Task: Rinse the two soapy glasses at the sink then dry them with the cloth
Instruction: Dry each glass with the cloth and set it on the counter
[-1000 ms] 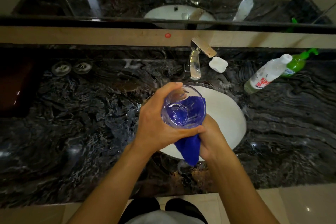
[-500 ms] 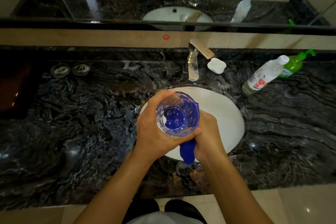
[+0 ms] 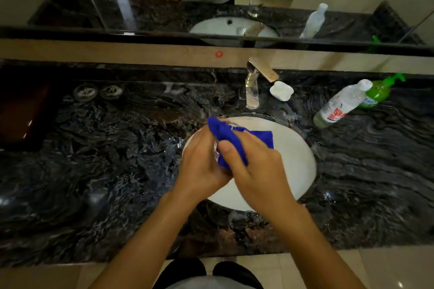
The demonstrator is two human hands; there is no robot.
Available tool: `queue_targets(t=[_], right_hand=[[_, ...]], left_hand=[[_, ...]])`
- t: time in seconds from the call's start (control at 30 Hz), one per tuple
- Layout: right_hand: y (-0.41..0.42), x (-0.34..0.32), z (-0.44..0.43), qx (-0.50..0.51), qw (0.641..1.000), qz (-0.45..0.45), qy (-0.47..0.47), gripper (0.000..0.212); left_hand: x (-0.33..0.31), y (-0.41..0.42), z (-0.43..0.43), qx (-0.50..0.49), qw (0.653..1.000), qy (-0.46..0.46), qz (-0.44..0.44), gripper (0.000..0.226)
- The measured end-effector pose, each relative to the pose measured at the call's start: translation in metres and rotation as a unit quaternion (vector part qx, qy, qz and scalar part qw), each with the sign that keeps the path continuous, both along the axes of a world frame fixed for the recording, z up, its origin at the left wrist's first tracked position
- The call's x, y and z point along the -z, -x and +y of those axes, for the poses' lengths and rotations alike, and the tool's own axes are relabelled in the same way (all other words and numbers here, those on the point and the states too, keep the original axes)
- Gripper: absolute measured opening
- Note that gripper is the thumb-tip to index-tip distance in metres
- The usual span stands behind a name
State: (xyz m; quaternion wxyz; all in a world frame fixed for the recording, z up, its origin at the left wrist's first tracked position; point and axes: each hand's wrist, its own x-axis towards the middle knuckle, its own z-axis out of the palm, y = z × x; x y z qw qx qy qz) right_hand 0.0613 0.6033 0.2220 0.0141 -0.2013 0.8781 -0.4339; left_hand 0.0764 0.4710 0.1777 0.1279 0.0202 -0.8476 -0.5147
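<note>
Over the white sink basin [image 3: 296,162], both my hands close round one clear glass [image 3: 215,150], of which only a sliver shows between them. My left hand [image 3: 199,164] grips the glass from the left. My right hand [image 3: 256,166] holds the blue cloth [image 3: 234,138] against it, thumb pressing the cloth onto the glass. The cloth drapes over the top and hangs toward the right. A faint clear shape, seemingly the second glass [image 3: 236,216], stands on the counter by the sink's front rim, mostly blurred.
The faucet [image 3: 252,91] stands behind the basin beside a white soap dish [image 3: 281,91]. A clear bottle with a red label [image 3: 340,105] and a green pump bottle [image 3: 375,94] lie at the right. Two small round dishes [image 3: 85,91] sit at the back left of the wet black marble counter [image 3: 105,159].
The cloth was stuffed inside the glass, whose mouth faced me. Now the cloth wraps its outside, my right hand has come up over it, and the glass is nearly hidden.
</note>
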Motion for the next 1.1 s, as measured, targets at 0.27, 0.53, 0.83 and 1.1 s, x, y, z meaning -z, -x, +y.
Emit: queue_targets(t=[0.27, 0.53, 0.83, 1.1], right_hand=[[0.011, -0.029, 0.000, -0.267, 0.934, -0.114, -0.207, 0.045], [0.015, -0.035, -0.013, -0.252, 0.935, -0.031, -0.246, 0.038], [-0.004, -0.002, -0.003, -0.084, 0.965, 0.236, -0.074, 0.054], [-0.031, -0.015, -0.002, -0.178, 0.894, 0.256, -0.320, 0.065]], left_hand=[[0.007, -0.010, -0.019, 0.012, 0.987, 0.131, 0.088, 0.066], [0.009, -0.012, -0.020, 0.005, 0.996, 0.042, 0.073, 0.059], [0.012, -0.023, -0.015, -0.088, 0.995, -0.039, 0.028, 0.065], [0.022, -0.027, -0.012, -0.133, 0.979, 0.018, 0.156, 0.048]])
